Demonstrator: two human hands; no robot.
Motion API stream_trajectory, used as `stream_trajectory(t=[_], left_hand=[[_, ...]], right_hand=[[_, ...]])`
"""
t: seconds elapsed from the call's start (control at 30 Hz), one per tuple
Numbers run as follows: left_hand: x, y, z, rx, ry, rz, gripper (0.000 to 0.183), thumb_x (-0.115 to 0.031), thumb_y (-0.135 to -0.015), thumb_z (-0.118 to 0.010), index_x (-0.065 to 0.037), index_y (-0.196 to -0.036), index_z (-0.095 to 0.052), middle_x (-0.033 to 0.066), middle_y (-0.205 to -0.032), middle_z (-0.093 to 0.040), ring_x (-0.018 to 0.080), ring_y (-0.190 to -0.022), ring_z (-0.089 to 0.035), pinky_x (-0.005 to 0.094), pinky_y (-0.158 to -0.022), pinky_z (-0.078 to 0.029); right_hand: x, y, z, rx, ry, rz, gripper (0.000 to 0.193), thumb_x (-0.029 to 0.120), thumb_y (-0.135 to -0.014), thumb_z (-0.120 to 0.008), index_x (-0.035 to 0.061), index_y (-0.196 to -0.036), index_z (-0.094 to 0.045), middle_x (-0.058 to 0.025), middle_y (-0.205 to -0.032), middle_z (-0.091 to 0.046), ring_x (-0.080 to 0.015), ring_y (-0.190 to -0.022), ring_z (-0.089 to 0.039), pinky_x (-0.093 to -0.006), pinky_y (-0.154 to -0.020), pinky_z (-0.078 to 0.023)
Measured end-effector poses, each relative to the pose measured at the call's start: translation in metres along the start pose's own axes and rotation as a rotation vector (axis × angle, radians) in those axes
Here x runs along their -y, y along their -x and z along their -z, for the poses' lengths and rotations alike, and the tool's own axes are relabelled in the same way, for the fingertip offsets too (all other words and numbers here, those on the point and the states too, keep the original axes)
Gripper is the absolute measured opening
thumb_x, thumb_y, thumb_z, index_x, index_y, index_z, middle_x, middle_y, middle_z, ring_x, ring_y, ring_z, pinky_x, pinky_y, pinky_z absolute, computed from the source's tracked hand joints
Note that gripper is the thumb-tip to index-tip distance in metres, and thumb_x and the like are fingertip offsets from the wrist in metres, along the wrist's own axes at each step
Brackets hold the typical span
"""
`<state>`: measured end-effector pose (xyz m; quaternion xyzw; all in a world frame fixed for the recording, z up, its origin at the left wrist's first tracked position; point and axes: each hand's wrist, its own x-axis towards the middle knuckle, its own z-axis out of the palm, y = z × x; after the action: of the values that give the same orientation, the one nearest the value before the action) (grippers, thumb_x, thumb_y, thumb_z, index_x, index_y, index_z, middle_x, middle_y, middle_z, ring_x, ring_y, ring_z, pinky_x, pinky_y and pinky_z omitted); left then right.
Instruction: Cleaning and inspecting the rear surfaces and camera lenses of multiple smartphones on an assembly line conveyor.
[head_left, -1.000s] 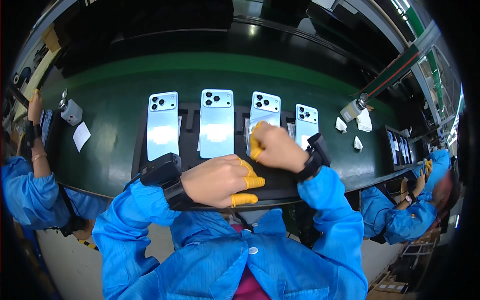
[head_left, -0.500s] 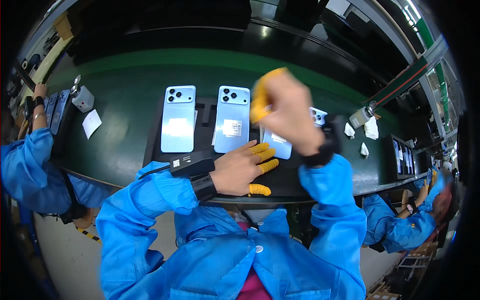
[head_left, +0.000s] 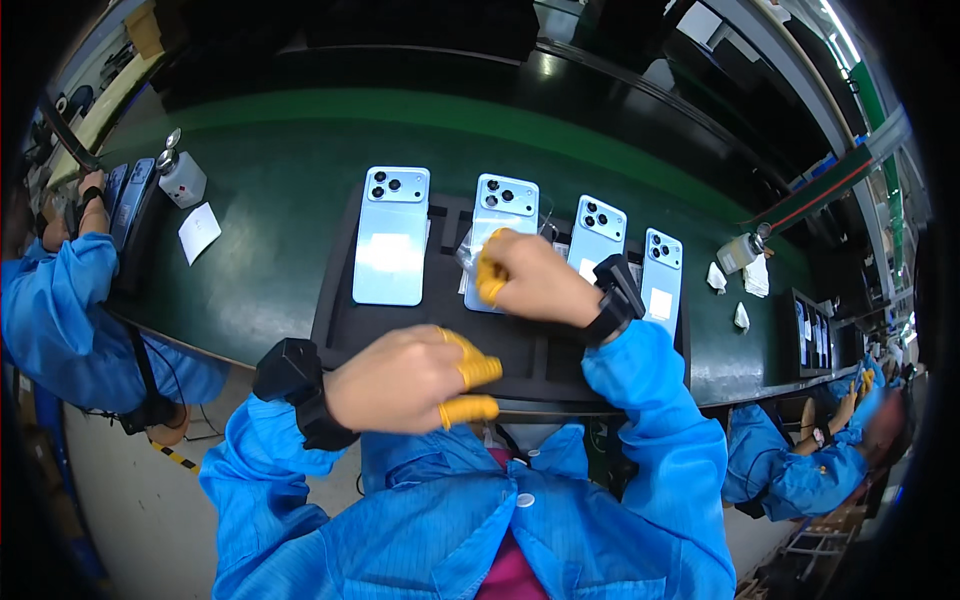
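Four light-blue smartphones lie camera side up on a black foam tray (head_left: pixel 335 325): the leftmost phone (head_left: pixel 392 245), the second phone (head_left: pixel 508 205), the third phone (head_left: pixel 600 235) and the rightmost phone (head_left: pixel 663 262). My right hand (head_left: pixel 535 278), with yellow finger cots, is closed over the second phone's middle. Crumpled clear film (head_left: pixel 465 252) shows around its fingers, apparently pinched there. My left hand (head_left: pixel 405 380), also in yellow finger cots, hovers above the tray's near edge, fingers apart and pointing right, holding nothing visible.
A white pump bottle (head_left: pixel 183 180) and a paper slip (head_left: pixel 199 233) are at left. Another bottle (head_left: pixel 740 252) and crumpled white wipes (head_left: pixel 755 277) stand at right. Co-workers in blue sit on both sides, near a phone tray (head_left: pixel 808 335) at right.
My right hand has come down and left onto the second phone, where clear film now shows. My left hand has drawn back from the third phone. The view has shifted slightly.
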<state>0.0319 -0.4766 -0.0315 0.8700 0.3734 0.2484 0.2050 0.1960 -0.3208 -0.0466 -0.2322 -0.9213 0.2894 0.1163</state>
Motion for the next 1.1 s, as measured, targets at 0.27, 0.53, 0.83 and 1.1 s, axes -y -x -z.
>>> stream_trajectory(t=[0.27, 0.53, 0.83, 1.1], left_hand=[[0.034, -0.004, -0.032, -0.031, -0.237, 0.138, 0.071, -0.049, -0.086, -0.060, -0.001, -0.137, -0.046, 0.0206, -0.138, -0.047, 0.0354, -0.131, -0.042, 0.0472, -0.113, -0.026], [0.029, -0.002, -0.034, -0.106, -0.227, 0.057, 0.064, -0.047, -0.087, -0.060, 0.001, -0.129, -0.053, 0.0217, -0.126, -0.054, 0.0380, -0.124, -0.046, 0.0472, -0.110, -0.031], [-0.005, 0.052, 0.003, -0.161, 0.131, -0.091, 0.051, -0.037, -0.077, -0.076, -0.006, -0.116, -0.065, 0.0145, -0.120, -0.062, 0.0323, -0.109, -0.061, 0.0375, -0.091, -0.049], [0.013, 0.075, 0.017, -0.275, -0.088, 0.107, 0.045, -0.036, -0.077, -0.074, -0.002, -0.105, -0.067, 0.0155, -0.099, -0.066, 0.0311, -0.095, -0.064, 0.0374, -0.081, -0.051]], right_hand=[[0.006, -0.003, 0.061, -0.166, 0.095, -0.180, 0.023, 0.014, -0.070, -0.069, -0.0028, -0.085, -0.067, -0.0171, -0.076, -0.065, -0.0282, -0.068, -0.064, -0.0346, -0.063, -0.051], [0.081, -0.059, 0.019, -0.604, 0.409, 0.461, 0.030, 0.001, -0.058, -0.071, 0.0008, -0.086, -0.059, -0.0183, -0.088, -0.055, -0.0344, -0.077, -0.059, -0.0416, -0.061, -0.052], [0.090, -0.060, -0.045, 0.115, 0.254, 0.131, 0.037, 0.016, -0.073, -0.071, -0.0107, -0.093, -0.055, -0.0275, -0.097, -0.051, -0.0454, -0.088, -0.056, -0.0464, -0.075, -0.049], [0.069, -0.084, -0.029, 0.205, -0.278, -0.223, 0.022, 0.015, -0.075, -0.062, -0.0053, -0.082, -0.065, -0.0181, -0.069, -0.066, -0.0278, -0.065, -0.067, -0.0362, -0.059, -0.051]])
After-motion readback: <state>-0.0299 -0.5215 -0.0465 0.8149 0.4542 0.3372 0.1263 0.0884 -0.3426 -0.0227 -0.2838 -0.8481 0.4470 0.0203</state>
